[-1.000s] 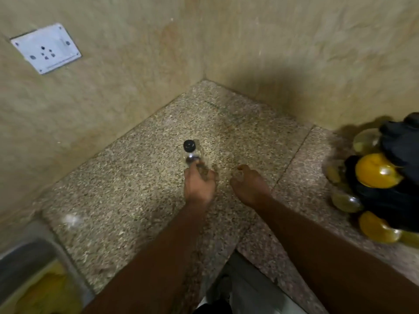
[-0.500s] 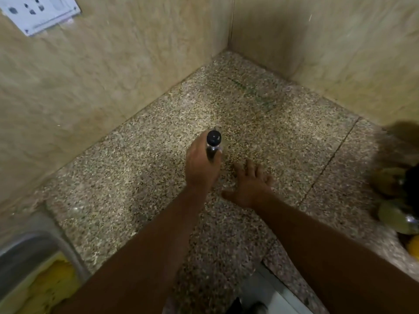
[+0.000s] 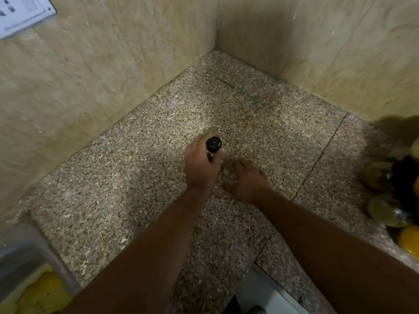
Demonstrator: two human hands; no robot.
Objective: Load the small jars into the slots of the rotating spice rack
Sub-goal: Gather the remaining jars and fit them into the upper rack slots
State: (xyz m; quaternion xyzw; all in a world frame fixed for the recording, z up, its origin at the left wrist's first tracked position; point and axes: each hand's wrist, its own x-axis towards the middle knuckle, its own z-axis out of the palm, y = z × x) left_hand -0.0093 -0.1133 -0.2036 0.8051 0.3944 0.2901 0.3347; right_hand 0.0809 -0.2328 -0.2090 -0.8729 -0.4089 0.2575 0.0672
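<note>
- Dim, warm yellowish light overall; colours muted, fine grain throughout.
- Brightest patch on the speckled counter [image 3: 226, 114] near the corner, just ahead of the hands; falls off toward the lower edge.
- Deep shadow on the wall [image 3: 340, 53] and counter at far right, behind the spice rack [image 3: 399, 191].
- Forearms read dark and nearly featureless; the left hand [image 3: 200, 168] casts a soft shadow to its left.
- Faint highlights on the small jar [image 3: 213, 146] cap and on the rack's rounded jars.
- Wide-angle bending: wall joints and counter seam curve outward at the edges.
- Sink [image 3: 25, 268] corner lower left and rack smeared, soft; socket plate [image 3: 20, 14] top left slightly blurred.
</note>
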